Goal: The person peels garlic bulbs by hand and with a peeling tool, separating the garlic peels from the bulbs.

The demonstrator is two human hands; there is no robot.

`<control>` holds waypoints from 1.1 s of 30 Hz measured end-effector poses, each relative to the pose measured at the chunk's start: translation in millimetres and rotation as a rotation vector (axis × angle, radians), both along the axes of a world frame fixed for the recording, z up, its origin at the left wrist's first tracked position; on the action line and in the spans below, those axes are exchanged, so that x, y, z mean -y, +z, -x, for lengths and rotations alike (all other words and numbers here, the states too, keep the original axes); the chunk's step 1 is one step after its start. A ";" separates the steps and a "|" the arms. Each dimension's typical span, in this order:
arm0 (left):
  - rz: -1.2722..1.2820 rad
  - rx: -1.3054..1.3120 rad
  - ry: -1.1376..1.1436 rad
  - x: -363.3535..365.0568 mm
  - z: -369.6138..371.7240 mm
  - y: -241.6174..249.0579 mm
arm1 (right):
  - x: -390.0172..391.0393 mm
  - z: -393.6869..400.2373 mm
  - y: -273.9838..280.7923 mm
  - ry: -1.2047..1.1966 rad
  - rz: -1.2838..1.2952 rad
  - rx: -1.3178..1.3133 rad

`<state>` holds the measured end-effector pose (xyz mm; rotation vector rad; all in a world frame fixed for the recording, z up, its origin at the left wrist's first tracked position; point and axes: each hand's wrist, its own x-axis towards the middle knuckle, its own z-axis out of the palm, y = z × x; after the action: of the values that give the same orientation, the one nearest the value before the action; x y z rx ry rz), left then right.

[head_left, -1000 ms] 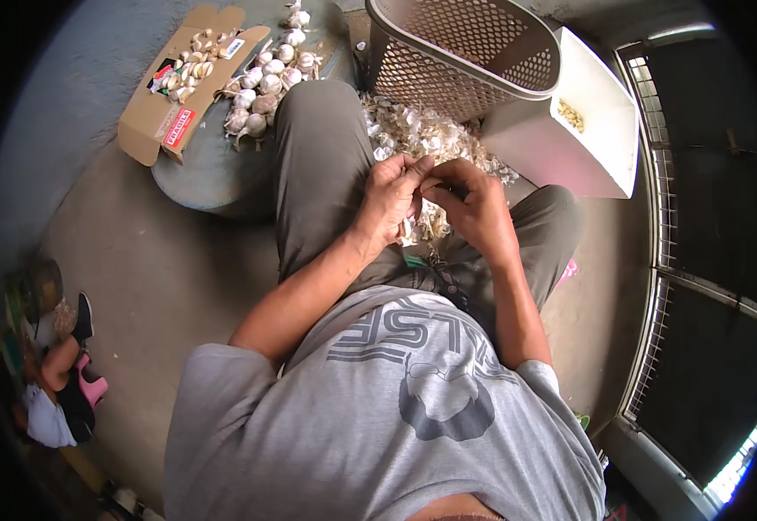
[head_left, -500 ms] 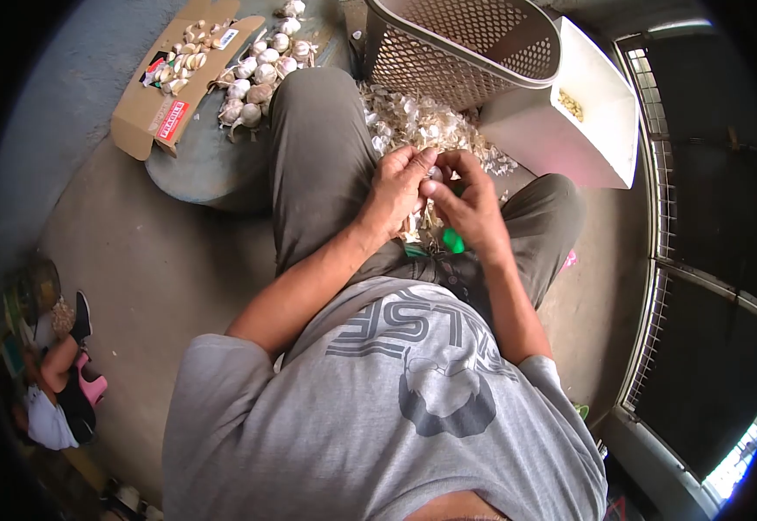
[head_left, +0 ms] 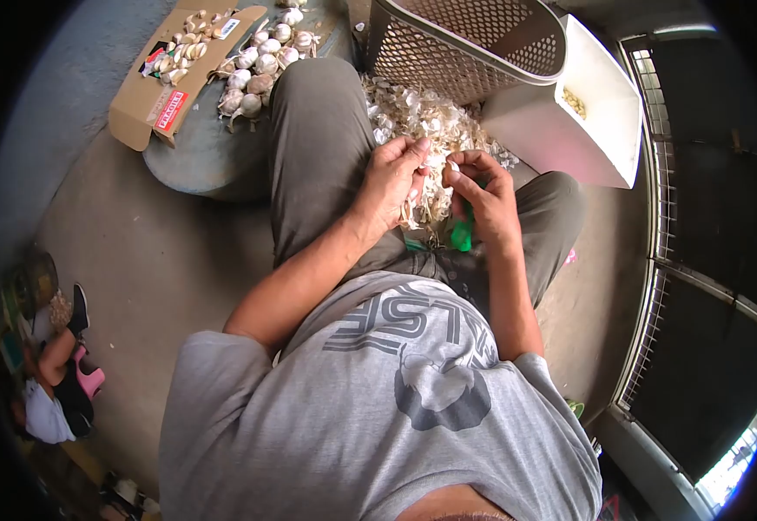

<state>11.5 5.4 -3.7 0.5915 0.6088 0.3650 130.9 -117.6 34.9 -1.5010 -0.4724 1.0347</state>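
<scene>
My left hand (head_left: 391, 182) is closed, its thumb and forefinger pinched on a piece of garlic (head_left: 424, 160) that the fingers mostly cover. A short gap to the right, my right hand (head_left: 491, 204) pinches a small pale piece (head_left: 454, 167) between thumb and forefinger. A green-handled tool (head_left: 461, 235) sticks out below the right palm, held by the curled fingers; its other end is hidden. Both hands are above my lap, over a heap of papery garlic skins (head_left: 435, 117) that spreads between my knees.
Whole garlic bulbs (head_left: 266, 63) lie on a grey round-edged surface (head_left: 187, 165) at front left, beside a cardboard flap (head_left: 135, 108) bearing loose cloves (head_left: 189, 50). A perforated basket (head_left: 431, 56) and a white container (head_left: 526, 130) with pale cloves (head_left: 574, 103) stand ahead. Another person (head_left: 57, 373) is at far left.
My hands have come apart from each other: the right has shifted slightly right, with the pale piece now showing at its fingertips. The green-handled tool has moved along with it.
</scene>
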 end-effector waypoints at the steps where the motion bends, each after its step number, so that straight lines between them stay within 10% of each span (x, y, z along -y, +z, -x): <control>1: -0.072 -0.014 -0.005 0.5 -0.3 -0.2 | 2.5 -4.7 1.4 0.004 0.008 0.032; 13: -0.388 -0.043 0.021 4.7 -5.9 -0.2 | -15.4 -61.5 80.7 0.363 -0.161 0.030; 23: -0.313 -0.058 -0.042 5.3 -14.6 -2.1 | -58.6 -109.2 96.2 0.103 -0.515 0.017; 27: -0.234 -0.074 -0.067 4.3 -14.9 5.8 | -69.7 -130.0 68.7 -0.148 -0.166 0.548; 33: -0.124 0.001 0.187 0.7 -13.0 3.1 | -23.2 -34.8 1.4 0.458 0.137 0.678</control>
<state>24.5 4.7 -0.6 0.6548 0.6458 0.5823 165.7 -94.5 36.3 -1.9104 -1.2899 0.8853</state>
